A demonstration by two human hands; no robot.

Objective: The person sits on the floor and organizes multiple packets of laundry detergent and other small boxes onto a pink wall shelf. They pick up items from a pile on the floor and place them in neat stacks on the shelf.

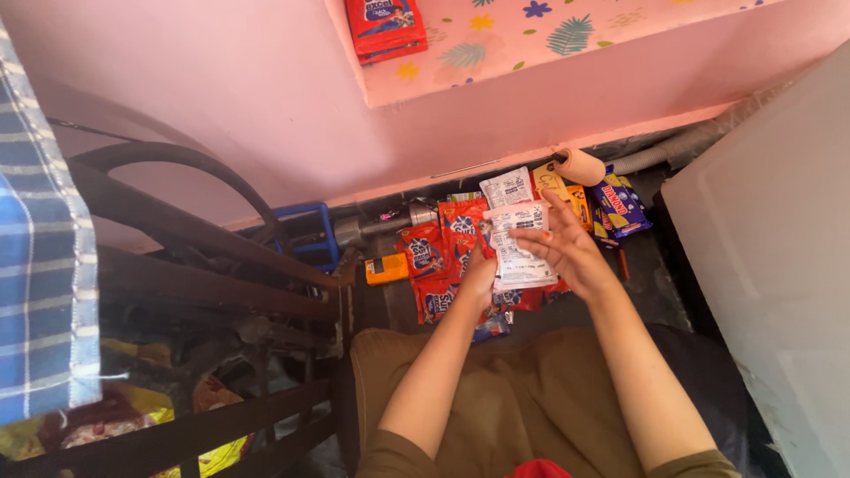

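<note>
Together, left hand and right hand pinching white sachet strip; forearms angled inward, over red sachets

Both hands hold a strip of white sachets above red sachets on the floor. Purple packets lie to the right. A red pack sits on the flowered shelf.
</note>
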